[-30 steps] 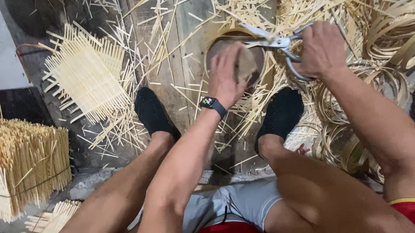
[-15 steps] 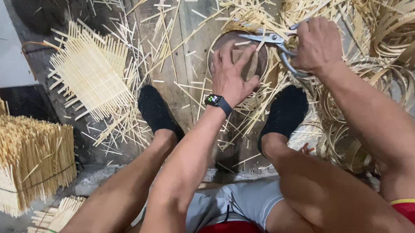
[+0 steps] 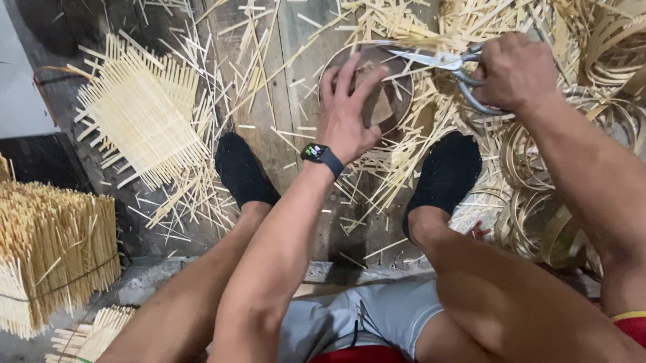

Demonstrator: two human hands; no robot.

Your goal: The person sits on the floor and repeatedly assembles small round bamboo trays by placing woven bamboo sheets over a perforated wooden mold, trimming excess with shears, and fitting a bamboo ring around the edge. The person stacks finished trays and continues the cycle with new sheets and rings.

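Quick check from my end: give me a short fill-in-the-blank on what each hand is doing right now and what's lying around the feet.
1. The right hand grips a pair of metal ____.
2. The left hand rests spread on a ____ wooden form.
3. The left wrist carries a dark ____.
4. Left of the feet lies a flat woven mat made of thin ____ strips.

Missing words: scissors; round; watch; bamboo
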